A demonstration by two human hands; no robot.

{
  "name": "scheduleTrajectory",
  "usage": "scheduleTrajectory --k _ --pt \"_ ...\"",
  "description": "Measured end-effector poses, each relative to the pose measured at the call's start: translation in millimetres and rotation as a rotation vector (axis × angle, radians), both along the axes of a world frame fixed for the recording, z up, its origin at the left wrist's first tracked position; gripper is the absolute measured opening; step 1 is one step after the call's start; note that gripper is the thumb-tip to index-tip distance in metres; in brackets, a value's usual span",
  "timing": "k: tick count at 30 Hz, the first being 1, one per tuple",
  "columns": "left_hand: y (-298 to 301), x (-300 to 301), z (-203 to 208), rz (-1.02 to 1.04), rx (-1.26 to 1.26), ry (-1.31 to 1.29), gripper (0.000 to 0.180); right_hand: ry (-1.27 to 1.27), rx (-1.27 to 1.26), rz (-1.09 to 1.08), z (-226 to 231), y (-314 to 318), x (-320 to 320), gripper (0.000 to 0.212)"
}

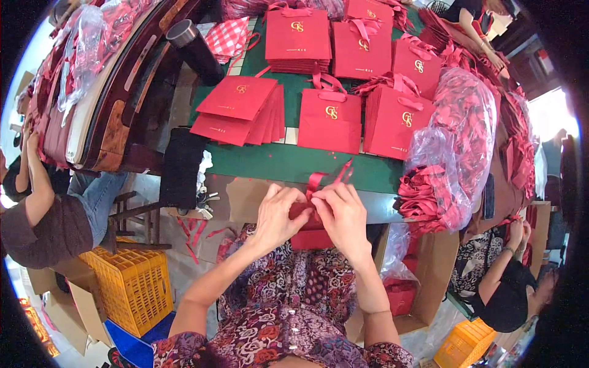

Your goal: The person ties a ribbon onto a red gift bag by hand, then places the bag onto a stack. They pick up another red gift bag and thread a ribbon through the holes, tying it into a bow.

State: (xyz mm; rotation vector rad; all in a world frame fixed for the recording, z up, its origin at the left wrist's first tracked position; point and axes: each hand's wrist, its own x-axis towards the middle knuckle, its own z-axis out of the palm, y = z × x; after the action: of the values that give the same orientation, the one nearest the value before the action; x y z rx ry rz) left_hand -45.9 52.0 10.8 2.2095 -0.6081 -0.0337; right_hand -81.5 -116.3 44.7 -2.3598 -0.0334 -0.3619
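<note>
Hands meet at the near edge of the tabletop (288,162): the left hand (277,216) and right hand (341,216) close together, each grip pinching a small red paper bag (310,236) held just over the lap, a red ribbon (319,179) rising from between the fingers onto the green surface. Below, a yellow crate (132,288) sits on the floor beside cardboard boxes. Green covers the tabletop, and on it lie a fanned stack of flat red bags (239,110) to the left and standing red gift bags (331,119) in rows behind. A clear plastic sack of red ribbons (460,141) bulges at the right edge. A dark cylinder (193,49) stands at the far left corner. Other people sit at both sides, one on the left (49,214), one lower right (509,282).
</note>
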Motion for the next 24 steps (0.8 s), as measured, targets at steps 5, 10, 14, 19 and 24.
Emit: scheduleTrajectory --k 5,10,14,19,24 --pt "-3 -4 -4 -0.055 -0.032 -0.102 0.018 0.350 0.108 0.300 -13 -30 10 0.016" --pt "0 -6 -4 -0.196 -0.091 -0.246 0.014 0.589 0.297 0.309 -19 -38 17 0.022" --pt "2 0 -1 -0.228 -0.068 -0.242 0.019 0.583 0.410 0.258 -25 -33 20 0.021" --pt "-1 0 6 -0.183 -0.062 -0.058 0.018 0.274 0.479 0.019 -44 -28 29 0.017" --pt "-1 7 -7 0.054 -0.074 0.131 0.020 0.275 0.587 0.116 -51 -26 34 0.017"
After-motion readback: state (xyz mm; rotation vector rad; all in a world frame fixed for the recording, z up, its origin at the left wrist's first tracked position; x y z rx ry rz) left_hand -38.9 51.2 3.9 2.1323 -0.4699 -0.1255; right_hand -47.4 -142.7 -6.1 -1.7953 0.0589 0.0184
